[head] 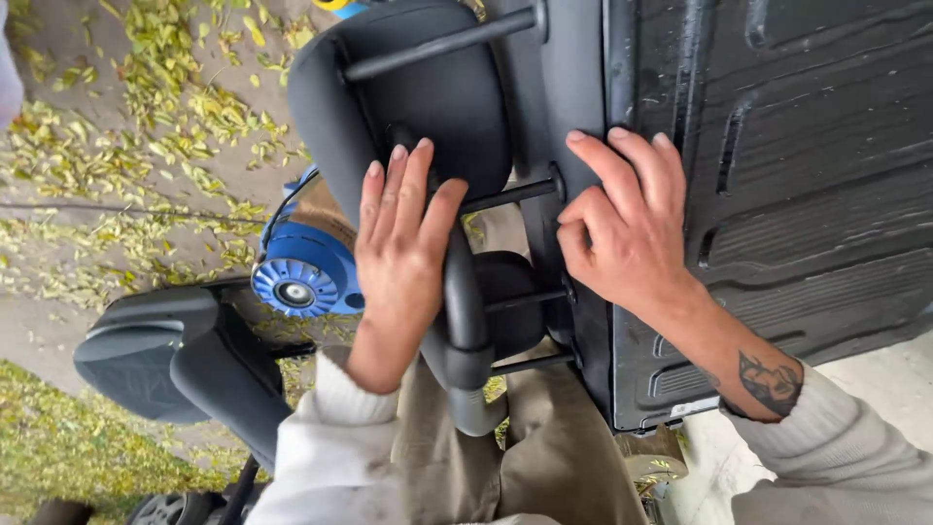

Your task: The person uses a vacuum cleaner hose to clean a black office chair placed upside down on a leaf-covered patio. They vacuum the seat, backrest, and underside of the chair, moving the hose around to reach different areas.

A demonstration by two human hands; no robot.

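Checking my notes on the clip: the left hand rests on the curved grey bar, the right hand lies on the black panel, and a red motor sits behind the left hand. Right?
Not quite: the head view shows the motor is blue, not red. The left hand does rest on the curved grey bar, and the right hand lies on the black panel.

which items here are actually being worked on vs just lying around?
In hand:
- left hand flat on the grey padded headrest
- right hand on the black seat back panel, fingers at a metal rod

Lying about:
- blue round tool
- second grey padded piece
- fallen leaves on the ground
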